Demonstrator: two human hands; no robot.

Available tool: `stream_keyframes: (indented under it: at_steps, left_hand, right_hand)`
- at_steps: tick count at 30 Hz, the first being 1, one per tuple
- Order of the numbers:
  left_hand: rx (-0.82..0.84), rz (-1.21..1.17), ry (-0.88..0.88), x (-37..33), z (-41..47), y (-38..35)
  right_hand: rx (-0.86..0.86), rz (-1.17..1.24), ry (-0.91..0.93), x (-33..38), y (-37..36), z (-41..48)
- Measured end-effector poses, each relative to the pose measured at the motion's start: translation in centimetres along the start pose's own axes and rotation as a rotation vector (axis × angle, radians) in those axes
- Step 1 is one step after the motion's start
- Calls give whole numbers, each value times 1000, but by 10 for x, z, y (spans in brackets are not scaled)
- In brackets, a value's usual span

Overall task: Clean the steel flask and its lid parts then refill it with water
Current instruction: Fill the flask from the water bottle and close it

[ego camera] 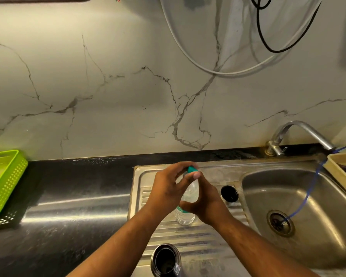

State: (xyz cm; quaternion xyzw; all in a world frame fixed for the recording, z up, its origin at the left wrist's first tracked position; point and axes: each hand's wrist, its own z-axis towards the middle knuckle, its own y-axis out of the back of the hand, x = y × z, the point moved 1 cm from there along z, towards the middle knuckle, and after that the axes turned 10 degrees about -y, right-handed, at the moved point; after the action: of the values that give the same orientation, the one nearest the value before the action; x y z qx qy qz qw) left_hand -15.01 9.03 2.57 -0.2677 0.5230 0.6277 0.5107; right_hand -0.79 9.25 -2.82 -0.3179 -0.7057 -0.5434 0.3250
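A clear plastic water bottle [185, 215] with a teal cap [192, 169] stands upright on the ribbed steel drainboard [198, 238]. My left hand [168, 186] curls its fingers round the cap from above. My right hand [205, 198] grips the bottle's body, thumb pointing up toward the cap. The open steel flask [165, 259] stands at the near edge of the drainboard, its dark mouth facing up. The flask's black lid [229, 193] lies on the drainboard just right of my right hand.
The steel sink basin [300, 206] lies to the right, with a blue tube [308, 193] running into its drain. A tap [300, 134] rises behind it. A beige tray [342, 166] sits at the far right. A green basket [6, 180] stands on the black counter [68, 196].
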Motion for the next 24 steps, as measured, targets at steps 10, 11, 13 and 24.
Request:
stream_keyframes:
  at_steps: [10, 11, 13, 24]
  left_hand:
    - [-290, 178, 473, 122, -67, 77]
    - [-265, 226, 531, 139, -79, 83]
    - [-173, 371, 601, 169, -99, 98]
    - [-4, 579, 556, 208, -119, 120]
  right_hand:
    - [-65, 15, 54, -11, -3, 1]
    - [-73, 19, 55, -13, -4, 2]
    - [-82, 27, 60, -15, -5, 2]
    - [-77, 81, 81, -21, -10, 3]
